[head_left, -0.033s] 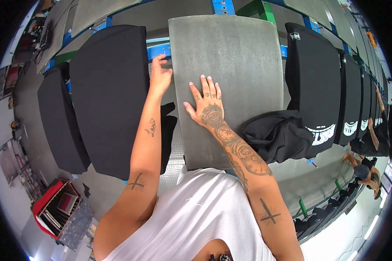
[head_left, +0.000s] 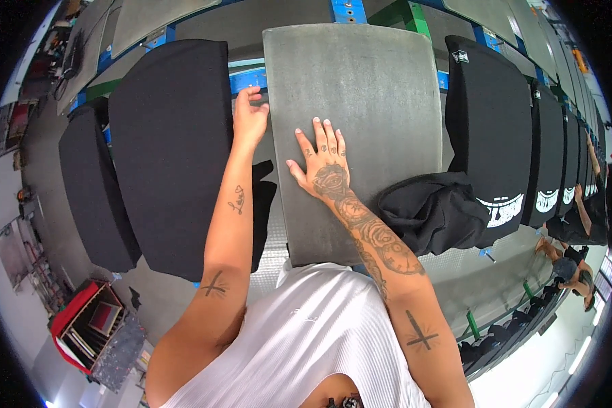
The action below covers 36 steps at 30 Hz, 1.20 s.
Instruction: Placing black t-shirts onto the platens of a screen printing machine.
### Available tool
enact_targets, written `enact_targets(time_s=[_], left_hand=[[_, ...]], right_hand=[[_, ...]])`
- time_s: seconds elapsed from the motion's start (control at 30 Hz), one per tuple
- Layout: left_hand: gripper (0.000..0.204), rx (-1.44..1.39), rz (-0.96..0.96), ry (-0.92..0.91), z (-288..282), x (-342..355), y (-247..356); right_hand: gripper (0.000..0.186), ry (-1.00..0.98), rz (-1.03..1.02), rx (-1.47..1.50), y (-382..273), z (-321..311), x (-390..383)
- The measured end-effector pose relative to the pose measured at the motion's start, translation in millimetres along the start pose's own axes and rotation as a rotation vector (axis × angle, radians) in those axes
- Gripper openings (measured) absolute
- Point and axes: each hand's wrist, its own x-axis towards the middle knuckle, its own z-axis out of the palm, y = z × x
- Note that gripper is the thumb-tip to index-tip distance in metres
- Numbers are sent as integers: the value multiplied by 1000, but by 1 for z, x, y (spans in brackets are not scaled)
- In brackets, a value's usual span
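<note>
A bare grey printing board (head_left: 370, 88) with worn, slightly dusty facing lies in front of me. My right hand (head_left: 324, 156) rests flat on its left half, palm down with the fingers spread. Beside the board's left edge is my left hand (head_left: 250, 121), its fingers loosely bent and apart, with nothing seen in them. That hand is over the gap between the board and a black T-shirt (head_left: 173, 149) stretched smooth on the board to the left. A bunched black T-shirt (head_left: 432, 211) lies against the grey board's lower right, by my right forearm.
More boards dressed in black shirts (head_left: 493, 129) run off to the right, some with white prints. Blue metal arms (head_left: 349, 10) and a green bracket (head_left: 408, 17) support the boards. A red-edged wooden rack (head_left: 92, 323) stands lower left. Other people (head_left: 578, 217) are at the far right.
</note>
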Motion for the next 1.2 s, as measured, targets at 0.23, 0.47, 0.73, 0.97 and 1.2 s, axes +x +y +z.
enact_targets(time_s=[0.23,0.47,0.73,0.97,1.2], left_hand=[[63,227,-174,-141,21,4,18],[42,31,-333,-414,4,18,34],[25,260,3,-208,-3,0,39],[8,558,524,-35,7,-20,47],[8,770,687,-69,9,-15,50]], right_hand=[[62,12,-1,1,0,-1,0],[62,19,8,22,1,0,-1],[63,33,-4,54,2,1,-1],[62,23,1,36,1,0,-1],[62,24,0,33,0,1,-1]])
